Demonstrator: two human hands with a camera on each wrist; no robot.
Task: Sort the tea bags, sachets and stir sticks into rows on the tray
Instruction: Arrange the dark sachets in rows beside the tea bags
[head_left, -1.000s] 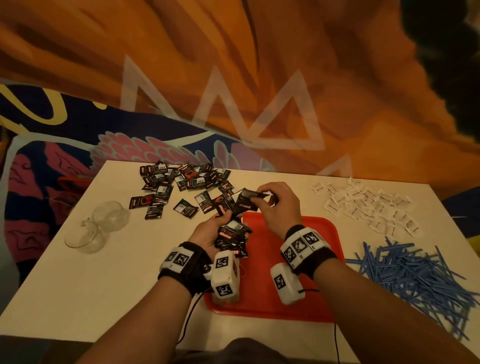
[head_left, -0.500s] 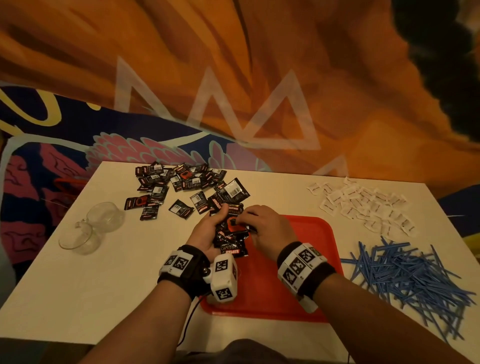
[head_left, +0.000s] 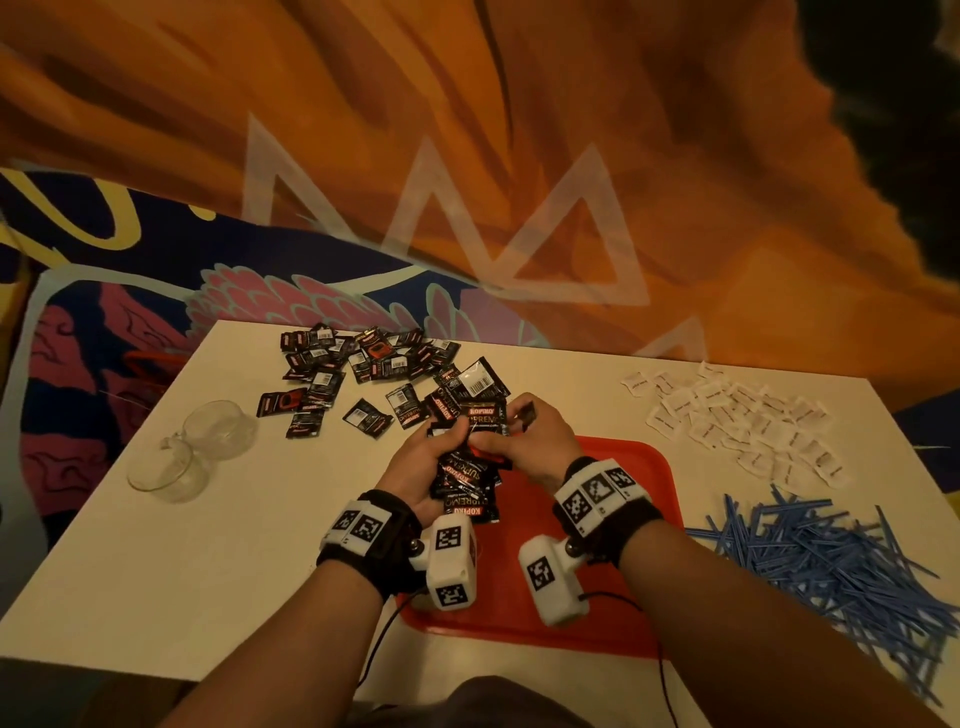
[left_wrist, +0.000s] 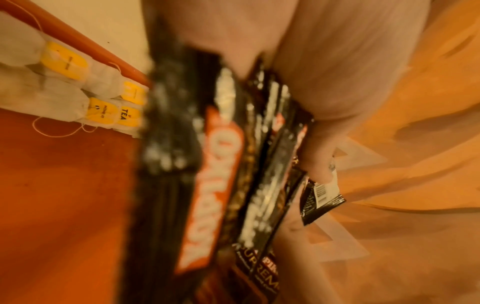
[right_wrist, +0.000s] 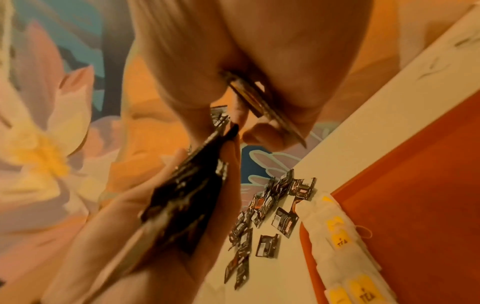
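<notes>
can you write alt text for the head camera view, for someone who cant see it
Over a red tray on a white table, the left hand holds a stack of black coffee sachets while the right hand pinches one sachet. More black sachets lie scattered beyond, white sachets and blue stir sticks to the right.

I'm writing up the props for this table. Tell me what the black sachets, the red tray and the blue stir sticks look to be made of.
Black sachets: glossy printed foil or plastic film, judging by glints and crimped edges.
Red tray: probably moulded plastic with a dull sheen and a raised rim.
Blue stir sticks: thin, uniformly coloured, likely plastic; too small to be sure.
</notes>
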